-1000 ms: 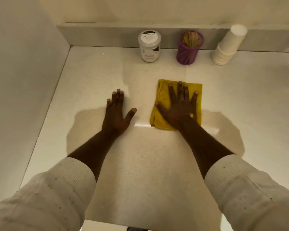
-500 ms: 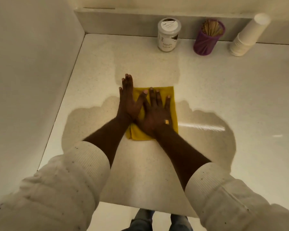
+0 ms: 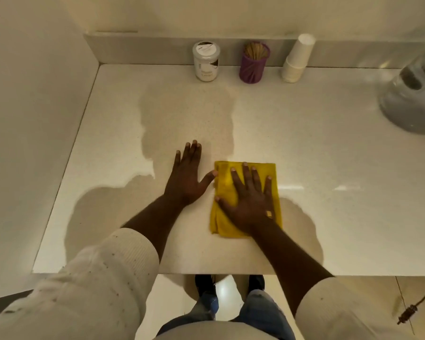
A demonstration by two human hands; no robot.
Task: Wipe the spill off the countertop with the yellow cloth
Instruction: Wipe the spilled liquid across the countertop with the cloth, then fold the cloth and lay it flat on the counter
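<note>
You are standing at the front edge of the countertop (image 3: 304, 133), with both forearms reaching forward across it from white ribbed sleeves (image 3: 123, 256). Your right hand (image 3: 249, 201) is pressing flat on the folded yellow cloth (image 3: 225, 190), palm down and fingers spread wide. It is gripping nothing; it is simply bearing on the fabric, probably so that the whole pad stays in contact with the surface as it slides. The cloth is lying a little in from the front edge, near the middle of the counter's width, with its near corners showing past your wrist. Your left hand (image 3: 188, 179) is resting open and empty on the bare counter just beside the cloth. Its fingers are lying together and its thumb is angled out, touching or nearly touching the cloth's left edge. This placement looks like a brace for your weight.

No distinct spill can be made out. The darker patches around your arms read as your own shadow, and a bright streak to the right of the cloth may be moisture or glare.

Along the back edge a white-lidded jar (image 3: 205, 61), a purple holder of wooden sticks (image 3: 253, 63) and a stack of white paper cups (image 3: 296, 60) are standing well apart from the wiping area. A grey appliance (image 3: 412, 94) is sitting at the right edge.
</note>
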